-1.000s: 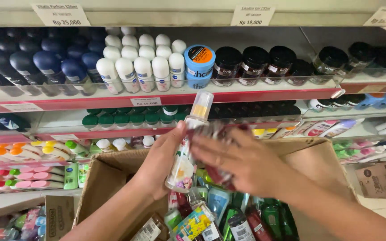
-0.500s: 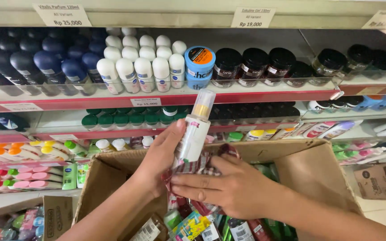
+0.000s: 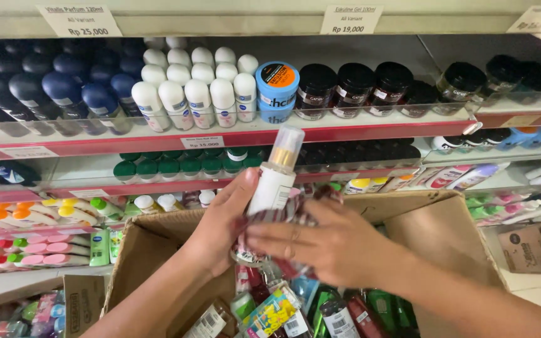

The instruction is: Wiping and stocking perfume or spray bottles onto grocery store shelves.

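Observation:
My left hand (image 3: 223,222) grips a white spray bottle (image 3: 272,184) with a clear cap and gold collar, upright above an open cardboard box (image 3: 158,244). My right hand (image 3: 330,244) lies across the bottle's lower part, fingers spread over a bundle of dark red patterned bottles (image 3: 277,219) held against it. Whether the right hand grips them or only presses on them is unclear. The box below is full of mixed bottles and tubes (image 3: 295,310).
Shop shelves stand behind: dark blue roll-ons (image 3: 64,87), white roll-ons (image 3: 195,87), blue and black jars (image 3: 345,87), green-capped bottles (image 3: 176,166), pink and orange tubes (image 3: 26,231) at left. A small carton (image 3: 533,247) sits at right.
The white spray bottle was slanted in both hands a second ago; it now stands more upright. My right hand slid down onto the red patterned bottles at its base.

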